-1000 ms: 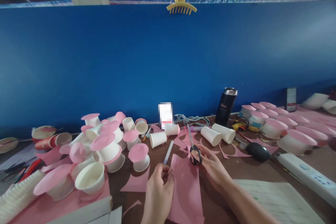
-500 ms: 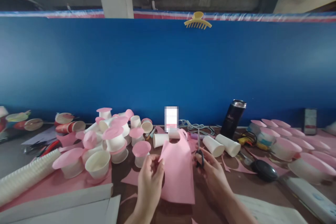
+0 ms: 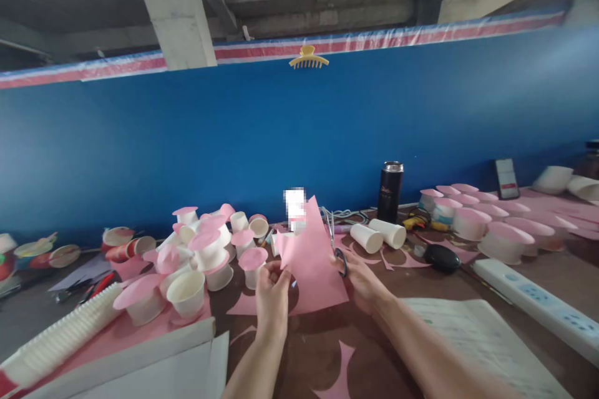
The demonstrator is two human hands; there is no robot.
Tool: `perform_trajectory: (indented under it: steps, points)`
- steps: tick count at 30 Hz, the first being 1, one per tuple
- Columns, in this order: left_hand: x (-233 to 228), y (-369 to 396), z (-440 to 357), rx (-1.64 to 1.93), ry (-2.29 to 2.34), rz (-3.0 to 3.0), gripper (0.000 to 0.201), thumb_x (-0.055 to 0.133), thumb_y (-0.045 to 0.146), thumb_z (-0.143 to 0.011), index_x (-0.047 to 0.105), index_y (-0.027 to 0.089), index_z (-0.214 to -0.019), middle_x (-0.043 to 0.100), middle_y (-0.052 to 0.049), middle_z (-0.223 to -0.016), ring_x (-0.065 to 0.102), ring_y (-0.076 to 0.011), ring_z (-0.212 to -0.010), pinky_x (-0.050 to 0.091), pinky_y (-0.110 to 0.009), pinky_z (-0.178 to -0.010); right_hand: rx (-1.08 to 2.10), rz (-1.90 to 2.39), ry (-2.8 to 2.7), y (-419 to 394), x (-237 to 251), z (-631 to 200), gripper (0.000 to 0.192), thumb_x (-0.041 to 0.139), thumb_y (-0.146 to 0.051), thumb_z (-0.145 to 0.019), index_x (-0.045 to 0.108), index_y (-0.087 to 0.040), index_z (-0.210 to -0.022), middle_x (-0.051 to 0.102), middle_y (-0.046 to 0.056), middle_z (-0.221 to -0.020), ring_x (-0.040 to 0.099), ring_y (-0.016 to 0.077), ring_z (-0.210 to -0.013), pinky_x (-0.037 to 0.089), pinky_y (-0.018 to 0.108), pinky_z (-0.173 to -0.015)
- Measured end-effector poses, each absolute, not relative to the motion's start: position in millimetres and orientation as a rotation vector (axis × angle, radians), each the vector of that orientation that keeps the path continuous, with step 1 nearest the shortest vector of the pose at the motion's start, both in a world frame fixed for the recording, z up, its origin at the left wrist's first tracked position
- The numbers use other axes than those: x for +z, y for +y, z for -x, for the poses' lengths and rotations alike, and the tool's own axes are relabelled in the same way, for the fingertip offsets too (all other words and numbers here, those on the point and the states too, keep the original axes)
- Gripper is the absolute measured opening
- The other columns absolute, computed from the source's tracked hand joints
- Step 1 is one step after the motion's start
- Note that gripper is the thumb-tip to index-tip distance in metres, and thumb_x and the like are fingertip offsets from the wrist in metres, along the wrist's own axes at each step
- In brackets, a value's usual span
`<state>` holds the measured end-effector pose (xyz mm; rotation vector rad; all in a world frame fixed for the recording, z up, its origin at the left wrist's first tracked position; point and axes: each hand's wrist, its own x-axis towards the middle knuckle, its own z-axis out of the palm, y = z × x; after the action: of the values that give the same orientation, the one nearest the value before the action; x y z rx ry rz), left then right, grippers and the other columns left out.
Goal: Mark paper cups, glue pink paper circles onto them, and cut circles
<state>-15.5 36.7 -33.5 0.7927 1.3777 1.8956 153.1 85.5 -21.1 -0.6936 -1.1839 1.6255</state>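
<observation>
A sheet of pink paper (image 3: 314, 268) stands in front of me, pinched along its left edge by my left hand (image 3: 272, 299). My right hand (image 3: 362, 280) is closed round the dark handles of a pair of scissors (image 3: 341, 262). Their blades point up beside the sheet's right edge, slightly apart; whether they touch the paper I cannot tell. Behind the sheet are a partly covered white paper cup and a blurred bright patch (image 3: 294, 202). A curved pink paper scrap (image 3: 341, 374) lies near the table's front edge.
White paper cups topped with pink discs (image 3: 206, 243) crowd the left; more (image 3: 472, 221) stand in rows at right. A stack of cups (image 3: 70, 330) lies at far left. Two white cups (image 3: 367, 238), a black flask (image 3: 390, 190), a computer mouse (image 3: 442, 257) and a power strip (image 3: 533, 293) are rightward.
My view has tilted and turned right. The pink sheet now shows a pointed top corner instead of the curved cut-out. Both hands keep their holds on paper and scissors.
</observation>
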Motion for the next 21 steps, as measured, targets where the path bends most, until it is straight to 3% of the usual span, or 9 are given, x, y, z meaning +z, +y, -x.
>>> perform_trajectory:
  steps: [5, 9, 12, 18, 21]
  points:
    - [-33.7, 38.1, 7.8, 1.841, 1.128, -0.575, 0.039, 0.076, 0.020, -0.064, 0.054, 0.019, -0.096, 0.063, 0.002, -0.080, 0.061, -0.0089, -0.069, 0.047, -0.021, -0.066, 1.671, 0.745, -1.128, 87.7, -18.6, -156.2, 0.036, 0.084, -0.038, -0.059, 0.068, -0.016, -0.083, 0.065, 0.000, -0.067, 0.058, 0.0131, -0.060, 0.044, 0.024, -0.059]
    - [-24.6, 34.1, 6.5, 1.658, 0.856, -0.264, 0.031, 0.076, 0.014, -0.064, 0.049, 0.019, -0.080, 0.052, 0.007, -0.061, 0.051, -0.0051, -0.050, 0.044, -0.018, -0.052, 1.740, 0.770, -1.065, 92.8, -21.9, -159.9, 0.030, 0.084, -0.029, -0.059, 0.067, -0.017, -0.082, 0.065, -0.002, -0.064, 0.057, 0.0112, -0.055, 0.045, 0.023, -0.056]
    - [-19.3, 34.5, 9.7, 1.541, 0.817, -0.065, 0.027, 0.075, 0.019, -0.067, 0.049, 0.019, -0.076, 0.045, 0.008, -0.053, 0.047, -0.0059, -0.044, 0.041, -0.018, -0.046, 1.741, 0.781, -1.057, 94.6, -21.1, -163.5, 0.029, 0.083, -0.024, -0.059, 0.068, -0.018, -0.083, 0.066, -0.002, -0.065, 0.058, 0.0108, -0.057, 0.046, 0.022, -0.057]
    - [-12.0, 37.2, 17.8, 1.485, 0.796, -0.259, 0.023, 0.069, 0.032, -0.073, 0.060, 0.018, -0.088, 0.063, 0.000, -0.069, 0.059, -0.0132, -0.056, 0.044, -0.024, -0.049, 1.735, 0.853, -1.131, 100.7, -12.5, -180.9, 0.036, 0.082, -0.023, -0.057, 0.070, -0.020, -0.090, 0.068, -0.002, -0.070, 0.062, 0.0116, -0.059, 0.048, 0.022, -0.058]
    - [-8.7, 38.0, 25.8, 1.557, 0.836, -0.441, 0.037, 0.064, 0.037, -0.076, 0.065, 0.014, -0.104, 0.068, -0.006, -0.081, 0.062, -0.0146, -0.063, 0.045, -0.025, -0.054, 1.789, 0.867, -1.246, 102.8, -8.6, -191.0, 0.044, 0.082, -0.022, -0.058, 0.070, -0.021, -0.101, 0.070, -0.001, -0.074, 0.064, 0.0128, -0.062, 0.050, 0.023, -0.059]
